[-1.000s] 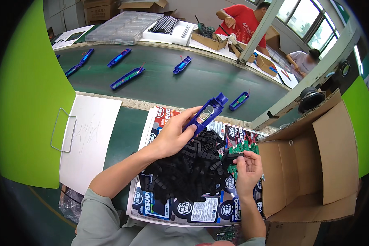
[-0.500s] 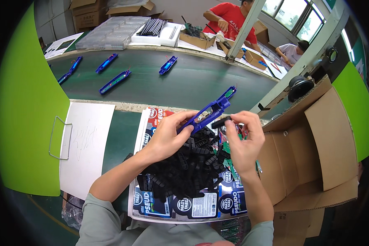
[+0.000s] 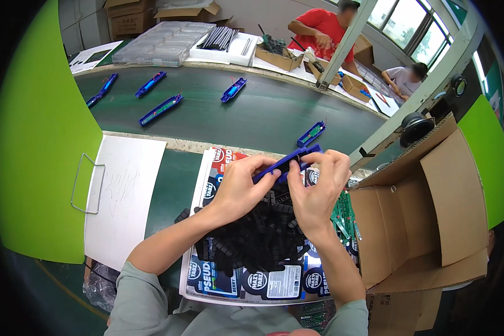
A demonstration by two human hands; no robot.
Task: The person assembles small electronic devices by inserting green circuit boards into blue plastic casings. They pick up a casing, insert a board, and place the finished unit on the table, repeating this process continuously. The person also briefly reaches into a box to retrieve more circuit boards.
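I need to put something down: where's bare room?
Green belt, between its two rightmost blue casings; the green tabletop strip between white sheet and printed sheets. Crowded: those printed sheets' middle, under black parts, and right side, under green circuit boards.

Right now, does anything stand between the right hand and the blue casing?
Nothing visible does: the right hand touches the blue casing, which the left hand holds. Whether a black piece lies between them is hidden.

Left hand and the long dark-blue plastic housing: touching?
Touching. The head view shows the left hand gripping the long dark-blue plastic housing, its thumb against the near side.
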